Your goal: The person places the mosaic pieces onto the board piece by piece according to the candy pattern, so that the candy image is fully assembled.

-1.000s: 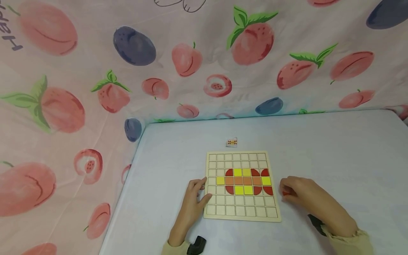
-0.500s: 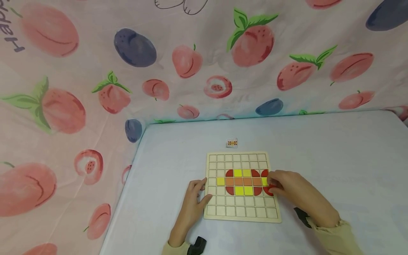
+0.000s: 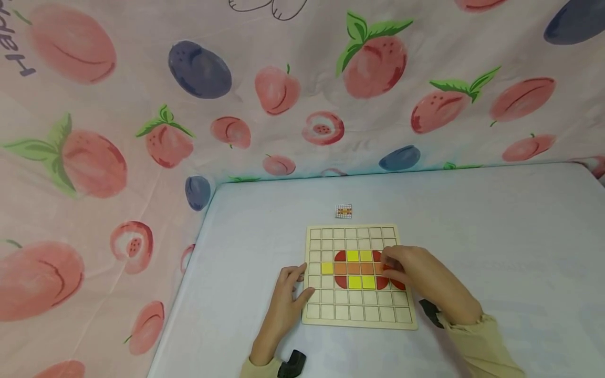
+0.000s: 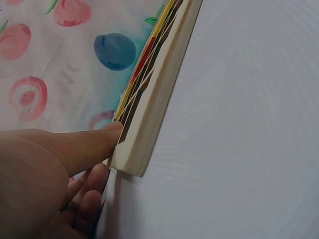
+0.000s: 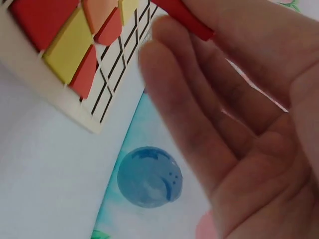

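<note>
A square wooden grid board (image 3: 356, 310) lies on the table, bearing a pattern of yellow squares (image 3: 352, 256), orange squares (image 3: 353, 269) and red rounded pieces (image 3: 341, 282). At its left edge rests my left hand (image 3: 282, 296), thumb and fingertips touching the rim; the left wrist view shows the thumb (image 4: 94, 144) against the board's edge. Over the right part of the pattern, my right hand (image 3: 416, 268) pinches a small red piece (image 5: 185, 19). That hand covers some of the right-hand pieces in the head view.
A small printed pattern card (image 3: 344, 211) lies just beyond the board. White cloth covers the table (image 3: 510, 236). Fruit-printed fabric (image 3: 293, 131) hangs behind and on the left.
My right hand has moved left from beside the board to above its pattern, carrying the red piece. The left hand and the board have stayed in place.
</note>
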`<state>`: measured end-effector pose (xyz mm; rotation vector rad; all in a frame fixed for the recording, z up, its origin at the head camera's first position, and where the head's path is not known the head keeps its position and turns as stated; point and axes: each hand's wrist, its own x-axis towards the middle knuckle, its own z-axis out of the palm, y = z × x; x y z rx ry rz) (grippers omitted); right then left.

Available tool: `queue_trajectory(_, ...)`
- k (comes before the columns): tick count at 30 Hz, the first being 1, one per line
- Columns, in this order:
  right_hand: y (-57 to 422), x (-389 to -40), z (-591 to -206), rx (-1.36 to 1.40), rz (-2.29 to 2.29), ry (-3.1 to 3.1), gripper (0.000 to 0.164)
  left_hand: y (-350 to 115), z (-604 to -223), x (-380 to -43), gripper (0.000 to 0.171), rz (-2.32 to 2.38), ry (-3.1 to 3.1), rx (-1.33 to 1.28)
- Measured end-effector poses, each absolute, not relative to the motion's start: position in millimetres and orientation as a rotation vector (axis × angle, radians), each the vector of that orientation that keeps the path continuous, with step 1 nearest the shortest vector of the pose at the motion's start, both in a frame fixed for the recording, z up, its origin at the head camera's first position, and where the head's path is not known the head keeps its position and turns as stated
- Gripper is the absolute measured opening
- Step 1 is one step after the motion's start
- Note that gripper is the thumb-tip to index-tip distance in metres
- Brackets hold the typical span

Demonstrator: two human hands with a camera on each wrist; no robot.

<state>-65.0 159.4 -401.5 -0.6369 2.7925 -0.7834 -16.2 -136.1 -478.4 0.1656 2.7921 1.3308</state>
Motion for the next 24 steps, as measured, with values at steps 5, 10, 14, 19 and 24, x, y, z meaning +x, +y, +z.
queue_trajectory(5,152.2,-68.9,-403.2,-0.680,-0.817,2.837,0.017,-135.9,-478.8,-15.0,0.057,1.330,2.795,0.161)
queue_trajectory(10,146.1,-72.3,-403.6,-0.683,-0.823,2.854,0.015,-135.6,-478.0,-15.2,0.058,1.325,2.771,0.133)
queue_trajectory(14,143.0,-74.2,-406.1,-0.654,-0.881,2.847,0.014,-135.8,-478.0,-15.5,0.058,1.312,2.777,0.135)
queue_trajectory(19,138.9,-76.1,-409.3,-0.620,-0.939,2.852,0.016,-135.9,-477.9,-16.0,0.057,1.316,2.778,0.135)
queue_trajectory(24,134.2,-76.8,-409.2,-0.617,-0.934,2.860,0.016,-135.3,-477.6,-16.5,0.057,1.317,2.780,0.138)
